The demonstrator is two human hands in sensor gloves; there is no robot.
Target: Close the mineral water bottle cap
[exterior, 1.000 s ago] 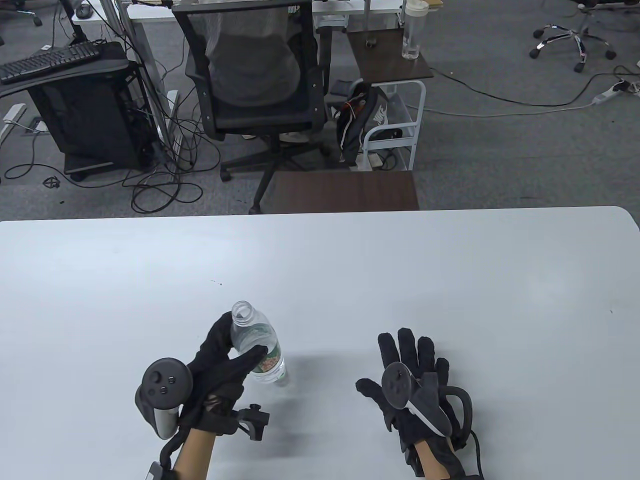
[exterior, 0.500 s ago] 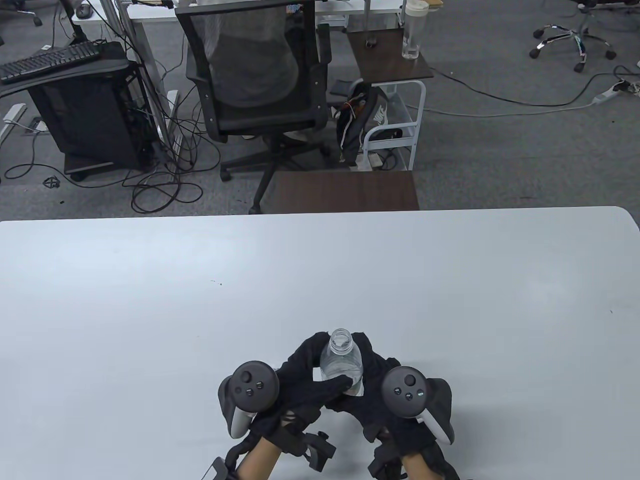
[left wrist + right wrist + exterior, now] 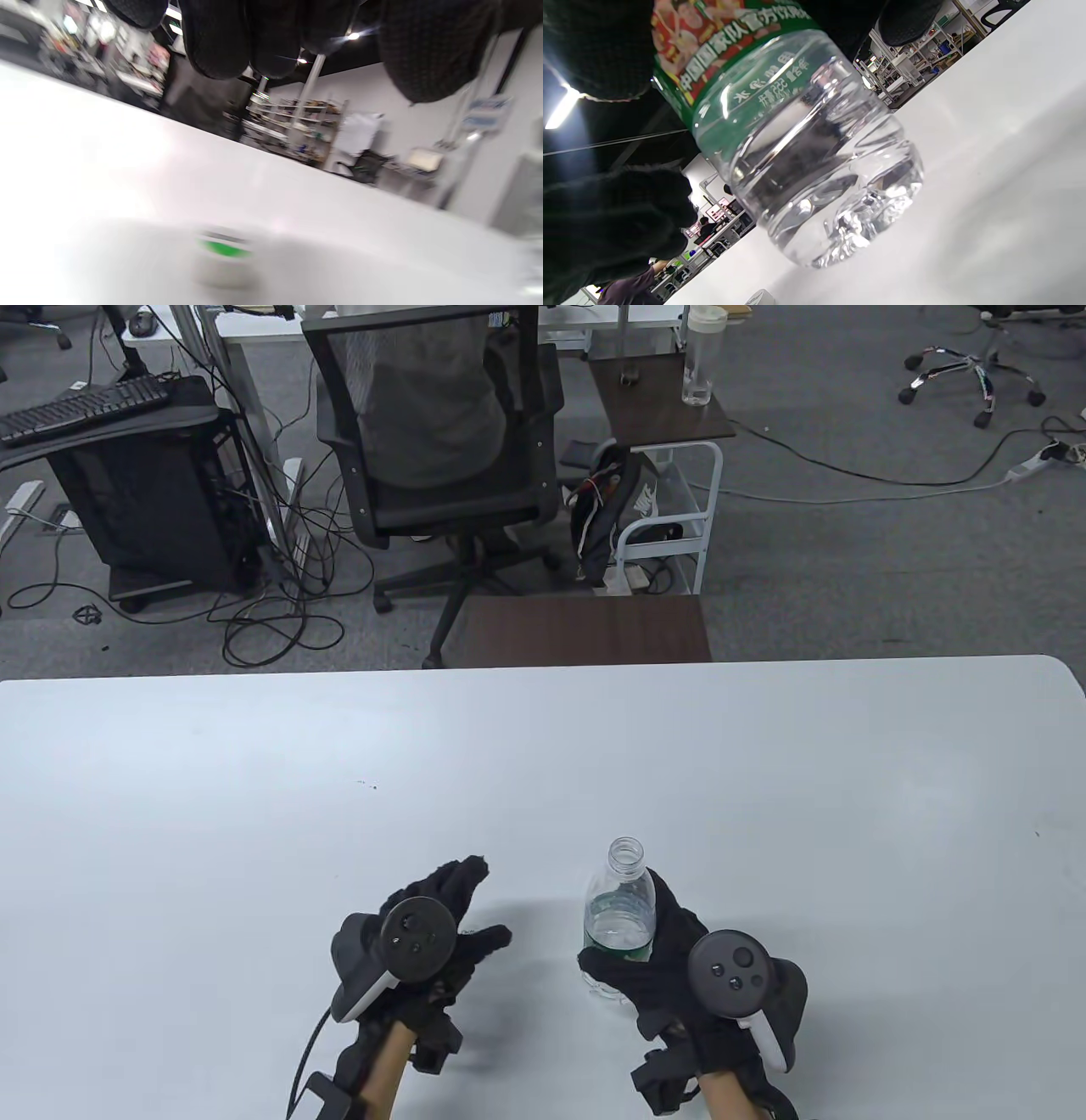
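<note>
A clear mineral water bottle [image 3: 620, 912] with a green label stands upright with its neck open and no cap on it. My right hand [image 3: 632, 935] grips its lower body around the label; the right wrist view shows the bottle's base [image 3: 814, 178] close to the white table, with my gloved fingers [image 3: 594, 46] around the label. My left hand [image 3: 485, 903] is open and empty, left of the bottle and low over the table. A small white and green cap [image 3: 223, 258] lies blurred on the table below my left fingers [image 3: 216, 38]. It also shows in the right wrist view [image 3: 759, 298].
The white table [image 3: 764, 780] stretches wide ahead and to both sides. Beyond its far edge are an office chair [image 3: 441, 441], a small brown side table [image 3: 585, 628] and a floor with cables.
The bottle passed from my left hand to my right hand and moved to the right. My left hand let go, opened and drew back to the left.
</note>
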